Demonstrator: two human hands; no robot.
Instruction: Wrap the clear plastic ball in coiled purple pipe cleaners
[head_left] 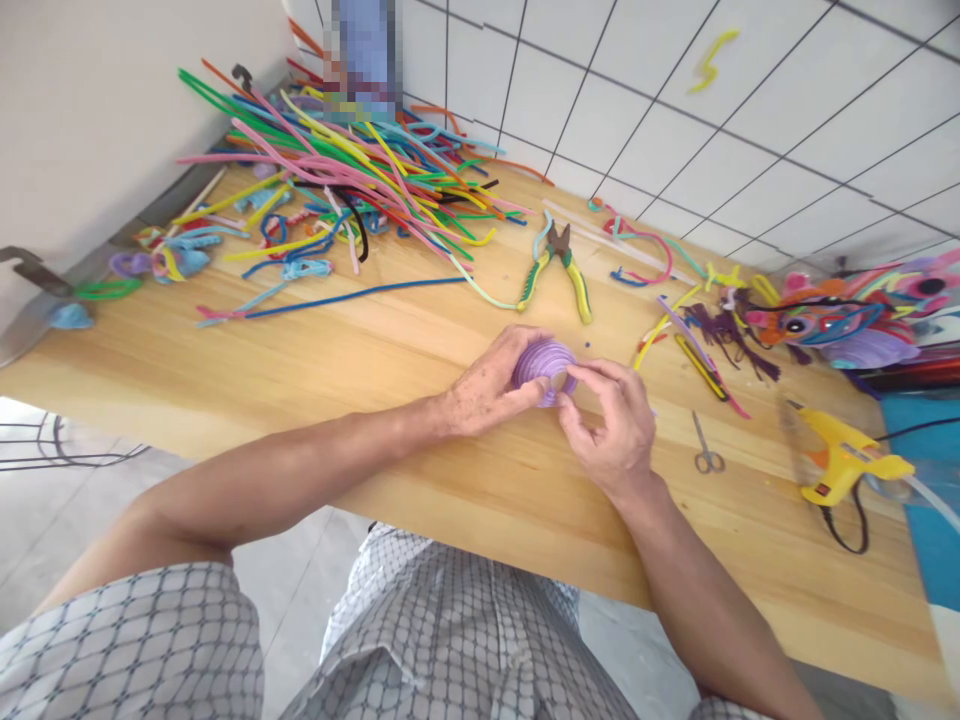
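Note:
A small purple cup shape coiled from pipe cleaner [541,362] is held just above the wooden table, its open end tilted toward my right side. My left hand [495,382] wraps round its left side, thumb along the near rim. With thumb and forefinger, my right hand [611,415] pinches the right edge of the coil. Whether a loose pipe cleaner end lies between those fingertips is too small to tell. Beyond the hands lie pliers [556,270] with green and yellow handles, their jaws pointing to the wall. Small scissors [706,448] rest to the right of my right hand.
A large heap of coloured pipe cleaners [360,170] spreads at the back left. A yellow glue gun [847,455] with a cord stands at the right, near a yellow utility knife [701,368]. Colourful pipe cleaner figures [840,315] sit at the far right, by the tiled wall [645,120].

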